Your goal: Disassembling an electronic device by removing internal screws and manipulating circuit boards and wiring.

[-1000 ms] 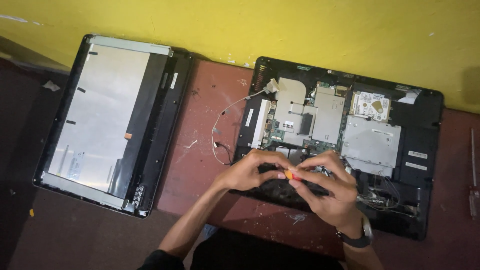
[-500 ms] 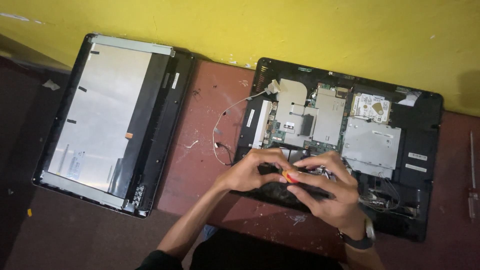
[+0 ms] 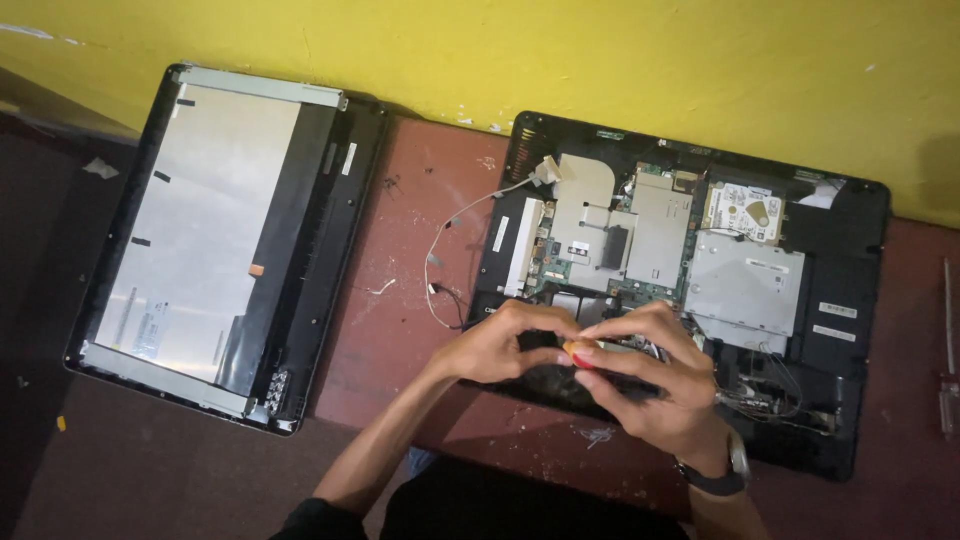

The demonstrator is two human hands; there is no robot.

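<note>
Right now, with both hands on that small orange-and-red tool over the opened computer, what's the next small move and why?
Probably keep the orange-and-red-handled tool upright and turn it gently: the left hand and right hand pinch it together over the opened black computer chassis, the tip hidden beneath the fingers.

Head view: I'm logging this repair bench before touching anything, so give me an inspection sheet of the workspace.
Surface: reddish-brown floor, dusty, with pale specks.
Job's things: opened computer chassis, boards and drive exposed; small orange-handled tool.
Clutter: detached display panel lying flat to the left; screwdriver at the right edge.
Hands: left hand and right hand meet over the chassis's lower edge, fingers pinching the tool.
Cables: thin loose wire trailing from the chassis.
Surroundings: yellow wall.
</note>
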